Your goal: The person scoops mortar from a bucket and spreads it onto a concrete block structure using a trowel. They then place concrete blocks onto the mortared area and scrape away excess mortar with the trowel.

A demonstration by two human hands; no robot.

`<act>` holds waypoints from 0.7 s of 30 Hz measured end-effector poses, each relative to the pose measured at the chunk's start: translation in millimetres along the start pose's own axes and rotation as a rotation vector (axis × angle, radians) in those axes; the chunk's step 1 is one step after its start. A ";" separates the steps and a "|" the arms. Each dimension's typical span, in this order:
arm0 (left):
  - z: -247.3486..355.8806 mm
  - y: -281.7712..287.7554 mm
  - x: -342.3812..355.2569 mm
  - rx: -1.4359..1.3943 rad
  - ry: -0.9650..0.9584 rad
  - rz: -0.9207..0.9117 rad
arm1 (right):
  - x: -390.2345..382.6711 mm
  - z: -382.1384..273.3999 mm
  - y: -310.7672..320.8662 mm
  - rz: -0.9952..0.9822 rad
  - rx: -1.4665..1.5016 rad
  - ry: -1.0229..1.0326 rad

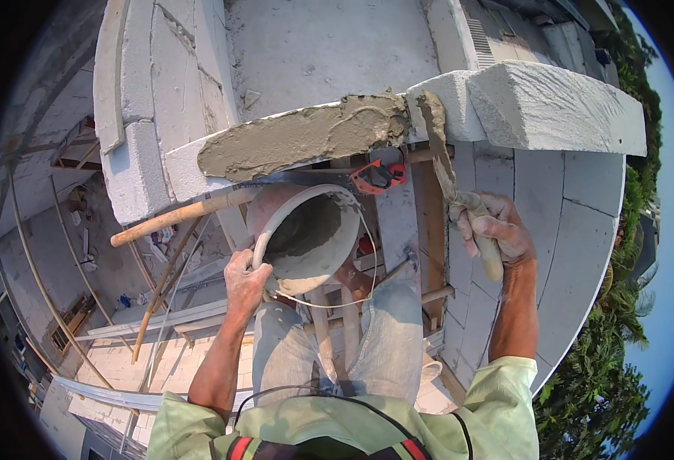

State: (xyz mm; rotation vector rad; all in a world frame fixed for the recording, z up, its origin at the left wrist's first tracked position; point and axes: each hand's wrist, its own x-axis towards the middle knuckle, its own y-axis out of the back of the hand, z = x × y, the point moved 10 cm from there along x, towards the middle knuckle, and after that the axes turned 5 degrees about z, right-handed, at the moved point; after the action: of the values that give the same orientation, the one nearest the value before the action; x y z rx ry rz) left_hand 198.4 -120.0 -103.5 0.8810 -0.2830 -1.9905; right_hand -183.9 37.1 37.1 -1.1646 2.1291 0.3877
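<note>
Mortar (306, 134) lies in a thick grey bed along the top of a white block wall (191, 165), running from the left end of the course up to the end face of the next white block (552, 103), which already sits on the wall at the right. A trowel (438, 146) stands blade-up against that end face, its blade smeared with more of the grey mix. The right hand (494, 226) has its grip closed around the trowel's wooden handle, just below and to the right of the bed. The left hand (245, 280) has its grip closed on the rim of a white bucket (310, 238), which is tilted toward the wall and shows wet grey mix inside; a thin wire bail loops below it. A saw with an orange handle (378, 176) lies just under the mortared course, beside a long wooden pole (176, 218) that slants out to the left. The person's knees in pale jeans (387, 337) show beneath the bucket, with scaffold timbers and the floor far below.
</note>
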 end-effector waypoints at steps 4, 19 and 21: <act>-1.5 -1.0 -1.1 -0.026 -0.025 0.017 | -9.3 -3.9 8.1 -0.064 0.096 -0.001; -3.6 -10.8 -2.8 0.005 0.049 -0.002 | -9.8 11.1 8.5 0.025 -0.149 -0.075; -3.7 -13.9 -1.7 0.011 0.018 -0.007 | 12.1 5.2 1.0 -0.060 -0.157 -0.040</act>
State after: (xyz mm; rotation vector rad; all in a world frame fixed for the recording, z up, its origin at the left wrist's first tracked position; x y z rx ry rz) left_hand 192.3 -110.3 -112.5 0.9075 -0.2820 -1.9882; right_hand -187.2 32.8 25.0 -1.2938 2.0538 0.5543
